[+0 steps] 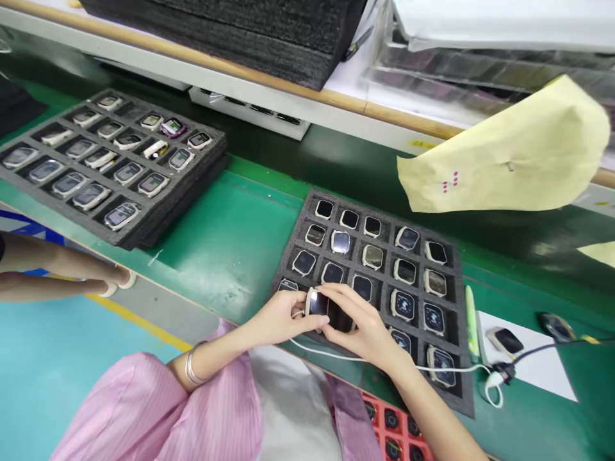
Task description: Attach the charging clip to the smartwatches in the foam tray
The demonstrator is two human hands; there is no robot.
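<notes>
My left hand and my right hand meet over the near left corner of a dark foam tray. Between their fingertips they pinch one small smartwatch body with a dark screen. A thin white cable runs from under my hands along the tray's near edge to the right. The tray's pockets hold several more watch bodies, some with lit screens, some dark.
A second foam tray of watch bodies sits at the far left on the green belt. Another person's forearms reach in at the left edge. A yellow cloth, a green pen, a loose watch on white paper and a red tray lie right.
</notes>
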